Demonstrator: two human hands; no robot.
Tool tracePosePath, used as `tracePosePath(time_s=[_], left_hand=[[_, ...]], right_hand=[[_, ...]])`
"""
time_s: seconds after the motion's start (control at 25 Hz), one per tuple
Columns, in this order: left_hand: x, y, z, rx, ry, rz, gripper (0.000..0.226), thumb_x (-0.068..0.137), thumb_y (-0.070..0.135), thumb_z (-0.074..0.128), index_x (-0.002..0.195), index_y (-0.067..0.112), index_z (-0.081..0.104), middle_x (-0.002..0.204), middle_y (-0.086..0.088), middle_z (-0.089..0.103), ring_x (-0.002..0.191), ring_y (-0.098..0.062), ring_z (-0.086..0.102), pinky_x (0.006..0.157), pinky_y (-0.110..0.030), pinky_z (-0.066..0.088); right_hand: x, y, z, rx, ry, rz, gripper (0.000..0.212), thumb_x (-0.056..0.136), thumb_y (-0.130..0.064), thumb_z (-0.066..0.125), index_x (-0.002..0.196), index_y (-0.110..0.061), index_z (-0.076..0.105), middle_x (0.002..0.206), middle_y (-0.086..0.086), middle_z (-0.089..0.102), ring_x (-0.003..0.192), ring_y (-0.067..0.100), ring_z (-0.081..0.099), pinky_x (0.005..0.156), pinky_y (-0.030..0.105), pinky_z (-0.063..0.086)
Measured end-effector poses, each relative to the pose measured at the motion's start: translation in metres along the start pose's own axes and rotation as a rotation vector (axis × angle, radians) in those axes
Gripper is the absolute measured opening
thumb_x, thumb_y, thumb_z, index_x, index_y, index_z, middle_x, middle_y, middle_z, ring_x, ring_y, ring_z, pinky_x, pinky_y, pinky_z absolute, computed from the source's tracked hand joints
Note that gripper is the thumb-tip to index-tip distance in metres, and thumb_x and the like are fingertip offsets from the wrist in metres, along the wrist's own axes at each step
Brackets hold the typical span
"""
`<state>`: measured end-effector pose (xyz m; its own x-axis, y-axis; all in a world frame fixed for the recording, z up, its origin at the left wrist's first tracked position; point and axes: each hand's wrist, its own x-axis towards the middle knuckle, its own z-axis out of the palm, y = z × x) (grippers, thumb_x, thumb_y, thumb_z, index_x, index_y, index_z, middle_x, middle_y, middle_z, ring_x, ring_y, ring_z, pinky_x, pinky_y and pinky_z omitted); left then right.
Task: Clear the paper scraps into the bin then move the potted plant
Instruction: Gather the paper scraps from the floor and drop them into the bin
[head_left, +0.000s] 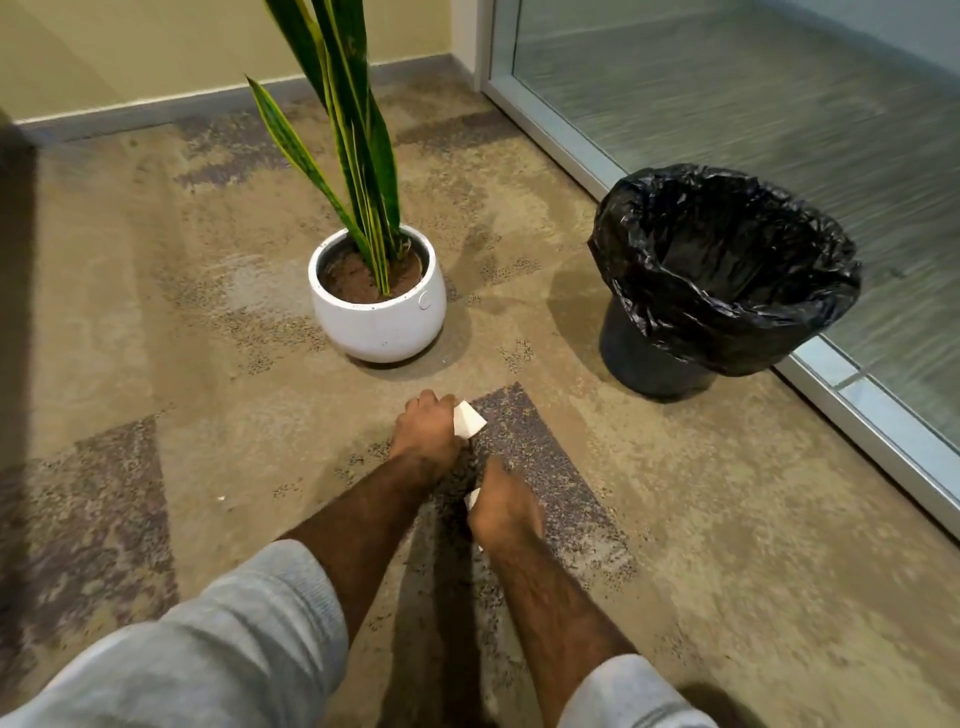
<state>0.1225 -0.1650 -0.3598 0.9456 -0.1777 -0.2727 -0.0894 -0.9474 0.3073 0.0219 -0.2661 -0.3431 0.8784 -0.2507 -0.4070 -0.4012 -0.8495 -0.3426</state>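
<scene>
While the potted plant (378, 317) is standing on the carpet (156, 270), the left hand (423, 436) is pinching a white paper scrap (470, 420) just in front of it; the right hand (506, 512), further in front of the plant, is gripping a second scrap (472, 499), and the bin (722, 275) is sitting to the plant's right.

Potted plant (378, 312): one
Bin (722, 270): one, with a black liner
Paper scraps: two, a paper scrap (469, 419) in the left hand (423, 431), another (472, 499) in the right hand (506, 514)
White speck (221, 498) on the carpet: one
</scene>
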Motion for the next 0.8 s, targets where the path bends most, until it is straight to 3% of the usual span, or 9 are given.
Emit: tracePosePath(time_s=[0.12,0.24,0.28,0.36,0.44,0.52,0.64,0.72,0.8], left_hand=[[0.001,-0.001,0.000,-0.063,0.015,-0.041,0.060,0.081,0.028,0.078,0.136,0.020,0.054,0.127,-0.012,0.053,0.120,-0.033,0.050,0.099,-0.044,0.045],[0.004,0.002,-0.006,-0.029,0.014,-0.065,0.061,0.078,0.030,0.083,0.132,0.021,0.056,0.129,-0.011,0.048,0.122,-0.032,0.046,0.101,-0.043,0.042],[0.007,0.003,-0.010,-0.013,-0.006,-0.074,0.058,0.079,0.030,0.083,0.130,0.020,0.057,0.130,-0.011,0.048,0.123,-0.033,0.046,0.101,-0.043,0.042],[0.011,0.006,-0.014,-0.006,-0.046,-0.071,0.045,0.084,0.026,0.077,0.125,0.017,0.062,0.129,-0.012,0.049,0.123,-0.033,0.047,0.101,-0.043,0.045],[0.009,0.005,-0.014,-0.134,-0.086,-0.056,0.023,0.090,0.021,0.068,0.112,0.014,0.068,0.121,-0.012,0.060,0.114,-0.030,0.056,0.092,-0.038,0.050],[-0.003,0.000,-0.013,-0.352,-0.137,-0.040,0.006,0.093,0.016,0.064,0.090,0.017,0.068,0.102,-0.008,0.070,0.095,-0.025,0.063,0.071,-0.028,0.046],[-0.022,-0.004,-0.020,-0.593,-0.190,0.055,0.025,0.095,0.008,0.058,0.076,0.018,0.070,0.078,-0.001,0.070,0.075,-0.019,0.065,0.061,-0.024,0.045],[-0.033,-0.001,-0.035,-0.730,-0.218,0.085,0.023,0.096,0.013,0.058,0.081,0.017,0.075,0.072,0.001,0.071,0.061,-0.007,0.062,0.057,-0.022,0.046],[-0.036,0.010,-0.053,-0.898,-0.177,0.121,0.017,0.094,0.024,0.062,0.086,0.015,0.074,0.069,0.002,0.069,0.057,-0.006,0.057,0.056,-0.022,0.044]], right_hand=[[0.008,0.006,-0.004,0.186,-0.070,0.074,0.025,0.089,-0.009,0.059,0.113,-0.014,0.053,0.113,0.007,0.065,0.104,0.030,0.063,0.080,0.036,0.050],[0.019,0.006,-0.015,0.505,-0.043,0.282,0.022,0.085,-0.010,0.070,0.105,-0.010,0.060,0.101,0.009,0.064,0.095,0.027,0.064,0.064,0.027,0.045],[0.021,0.004,-0.017,0.622,-0.018,0.335,0.018,0.082,-0.009,0.073,0.094,-0.011,0.060,0.096,0.008,0.066,0.088,0.026,0.065,0.061,0.029,0.048],[0.025,0.003,-0.019,0.850,-0.006,0.393,0.017,0.081,-0.007,0.075,0.080,-0.014,0.059,0.090,0.011,0.071,0.080,0.026,0.068,0.068,0.037,0.057],[0.026,0.000,-0.021,1.097,-0.058,0.409,0.013,0.087,-0.006,0.070,0.082,-0.013,0.061,0.089,0.011,0.072,0.078,0.023,0.068,0.077,0.041,0.058],[0.028,-0.002,-0.025,1.258,-0.047,0.394,0.008,0.091,-0.006,0.067,0.086,-0.012,0.063,0.092,0.011,0.072,0.081,0.023,0.066,0.077,0.040,0.054],[0.025,-0.009,-0.036,1.291,-0.018,0.323,0.013,0.091,-0.003,0.065,0.082,-0.012,0.062,0.089,0.011,0.068,0.076,0.022,0.062,0.075,0.039,0.052],[0.024,-0.018,-0.051,1.244,-0.022,0.272,0.012,0.089,0.002,0.064,0.084,-0.009,0.061,0.090,0.013,0.066,0.070,0.020,0.061,0.067,0.035,0.052],[0.031,-0.026,-0.079,1.167,0.029,0.205,0.016,0.087,0.005,0.064,0.096,-0.008,0.064,0.097,0.012,0.069,0.072,0.018,0.064,0.053,0.026,0.051]])
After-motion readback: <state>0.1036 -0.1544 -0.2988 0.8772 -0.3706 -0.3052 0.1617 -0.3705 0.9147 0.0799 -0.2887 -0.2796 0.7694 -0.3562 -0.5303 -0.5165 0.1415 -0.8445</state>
